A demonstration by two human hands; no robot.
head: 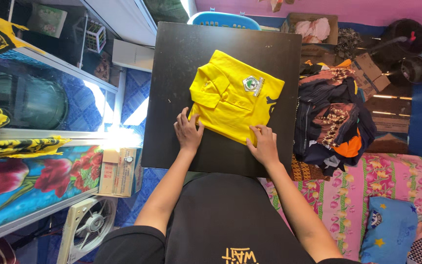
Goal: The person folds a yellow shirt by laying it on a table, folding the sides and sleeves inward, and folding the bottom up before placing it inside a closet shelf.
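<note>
A folded yellow polo shirt [235, 95] with a chest badge lies on a small black table [177, 63]. My left hand [188, 129] rests flat on the table at the shirt's near left corner, fingers touching the fabric edge. My right hand [263, 143] presses on the shirt's near right corner, fingers spread over the hem. Neither hand grips anything.
A pile of dark and patterned clothes [333, 117] lies right of the table. A pink flowered mattress [367, 190] with a blue pillow [389, 227] is at right. A blue laundry basket [223, 19] stands behind the table; a cardboard box [118, 171] and a fan [89, 225] sit at left.
</note>
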